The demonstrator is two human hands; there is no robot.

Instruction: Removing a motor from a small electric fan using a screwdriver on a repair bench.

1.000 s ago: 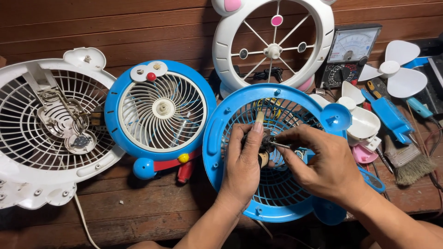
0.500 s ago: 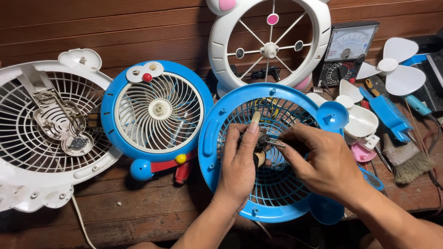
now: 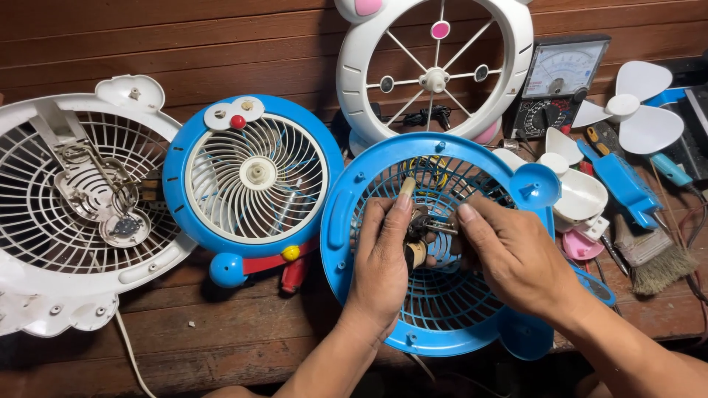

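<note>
From the head view, my left hand (image 3: 383,269) lies on the blue fan grille (image 3: 346,221) just in front of me, its grip pinching a small dark motor part (image 3: 417,225) at the grille's middle, the forefinger stretched up along it. My right hand (image 3: 520,258) comes in from the right, thumb and forefinger pressed together on the same part; the rest of what it holds is hidden under my fingers. Left of the grille sits a blue fan (image 3: 254,177) with a white face grille, a red button at its top and a yellow knob below, and further left a white fan housing (image 3: 44,295) lies open. Behind, a white round guard (image 3: 361,66) with a pink dot at its hub leans on the wall, beside a black meter (image 3: 557,81) with a pale dial face. To the right lie white fan blades (image 3: 641,110), a blue tool (image 3: 619,180) and a brush (image 3: 653,258). The surface (image 3: 221,332) is worn reddish-brown planks, and the wall (image 3: 184,44) behind is the same wood.
</note>
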